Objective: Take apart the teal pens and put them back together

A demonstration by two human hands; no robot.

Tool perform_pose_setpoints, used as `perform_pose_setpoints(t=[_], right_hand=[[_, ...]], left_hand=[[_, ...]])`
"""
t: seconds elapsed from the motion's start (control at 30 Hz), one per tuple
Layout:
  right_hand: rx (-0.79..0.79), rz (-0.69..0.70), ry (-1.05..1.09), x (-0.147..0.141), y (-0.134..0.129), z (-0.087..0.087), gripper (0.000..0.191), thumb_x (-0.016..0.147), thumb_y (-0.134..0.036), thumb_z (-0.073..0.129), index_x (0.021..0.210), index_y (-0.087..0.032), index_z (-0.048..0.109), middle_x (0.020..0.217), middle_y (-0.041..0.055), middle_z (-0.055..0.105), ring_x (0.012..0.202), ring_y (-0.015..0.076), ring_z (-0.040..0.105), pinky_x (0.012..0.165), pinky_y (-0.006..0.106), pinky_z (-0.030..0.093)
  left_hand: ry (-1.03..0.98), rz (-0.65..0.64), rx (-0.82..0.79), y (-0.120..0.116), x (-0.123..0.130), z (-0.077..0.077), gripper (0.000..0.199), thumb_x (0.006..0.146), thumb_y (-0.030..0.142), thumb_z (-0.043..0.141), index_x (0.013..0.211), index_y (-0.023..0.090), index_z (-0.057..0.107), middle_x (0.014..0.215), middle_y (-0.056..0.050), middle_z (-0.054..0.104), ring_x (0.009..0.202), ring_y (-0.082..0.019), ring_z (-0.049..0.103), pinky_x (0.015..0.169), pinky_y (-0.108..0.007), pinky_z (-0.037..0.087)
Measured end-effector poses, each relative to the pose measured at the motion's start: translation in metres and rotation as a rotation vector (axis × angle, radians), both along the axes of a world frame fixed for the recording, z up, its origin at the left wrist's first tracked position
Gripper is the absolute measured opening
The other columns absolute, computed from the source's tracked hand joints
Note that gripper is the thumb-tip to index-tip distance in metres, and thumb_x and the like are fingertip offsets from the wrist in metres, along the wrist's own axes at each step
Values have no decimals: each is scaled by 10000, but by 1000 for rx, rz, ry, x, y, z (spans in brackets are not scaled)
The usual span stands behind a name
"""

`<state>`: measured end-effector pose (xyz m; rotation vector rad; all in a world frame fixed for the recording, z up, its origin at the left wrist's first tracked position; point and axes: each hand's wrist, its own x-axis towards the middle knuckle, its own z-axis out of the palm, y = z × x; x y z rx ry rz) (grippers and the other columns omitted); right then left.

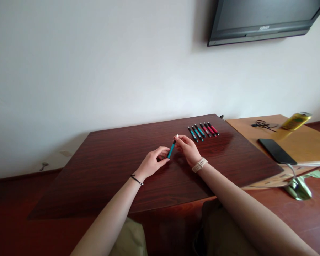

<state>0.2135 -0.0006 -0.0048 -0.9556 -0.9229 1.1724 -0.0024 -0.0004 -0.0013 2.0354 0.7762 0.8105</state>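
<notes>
A blue pen [171, 150] with a black grip and a pale tip is held at a slant above the dark table, its tip pointing up. My right hand [188, 147], wearing a light wristband, is closed on the pen's upper end with the fingertips. At the lower end, the thumb and fingers of my left hand [154, 161] close around the pen. Beyond my right hand, three blue pens [196, 132] and three red pens [209, 129] lie side by side in a slanted row.
The dark wood table [117, 160] stands against a white wall. To its right, a lighter table [312, 142] bears a black phone [276, 150] with a cable, a yellow can [296, 121] and a black cord [264, 124]. A television [264, 21] hangs above. Green cloth [298, 188] lies below.
</notes>
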Motion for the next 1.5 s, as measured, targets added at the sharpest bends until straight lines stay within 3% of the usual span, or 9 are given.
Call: perform_pose_setpoints(t=[0.13,0.37,0.47,0.63,0.7,0.8,1.03,1.23,1.5], right_hand=[[58,16,-176,1,1,1,464,826,-638,822,994,-212,751,820,3,688,683,141,576,667,279,497],[115,71,-367,0,-5,7,390,888,-588,764,1001,-215,744,972,52,771,819,193,680,766,307,554],[128,36,-418,2,-8,8,353,947,-525,707,1124,-220,728,1053,71,776,896,213,716,827,326,574],[153,-153,-582,6,-15,5,401,1007,-413,612,1357,-217,586,1200,115,705,909,220,709,861,366,583],[160,-204,-717,6,-18,2,351,989,-351,612,1307,-207,571,1192,124,690,885,223,697,871,381,573],[150,-204,-898,11,-21,-2,283,939,-250,616,1213,-221,553,1183,115,698,891,235,698,854,381,555],[23,-176,-1110,52,-15,3,131,960,-189,642,1067,-252,598,1030,29,774,866,226,729,756,318,473],[-90,-196,-1167,80,-7,-2,83,952,-243,726,983,-251,650,885,3,775,824,215,719,708,299,422],[-197,-207,-1239,84,-2,-2,95,948,-305,754,904,-252,689,874,5,767,806,208,681,655,301,349]], left_hand=[[66,-8,102,-7,5,3,525,921,289,800,1423,307,648,1265,-58,763,1017,-220,740,953,-357,583],[-53,76,31,-5,24,10,231,949,301,765,1174,260,738,1159,-76,761,1014,-245,727,959,-383,576],[-110,107,-69,3,36,5,172,942,297,767,1092,234,709,1086,-75,760,988,-241,732,905,-368,589],[-237,184,-214,37,57,0,428,887,285,820,1264,246,623,944,-26,723,876,-195,728,829,-329,587],[-280,246,-332,58,67,1,629,843,240,846,1396,254,546,895,-6,707,826,-184,722,781,-311,581],[-305,341,-420,88,83,4,689,810,224,872,1406,226,526,884,-5,703,794,-175,715,757,-301,575],[-124,236,-469,128,127,5,755,772,170,903,1418,202,514,797,30,663,660,-155,693,692,-295,568],[-80,248,-432,155,157,-9,425,830,248,852,1192,184,639,788,-2,679,660,-159,684,685,-303,569],[69,285,-250,179,168,-20,199,698,76,828,868,162,770,776,-37,726,709,-177,651,782,-325,515]])
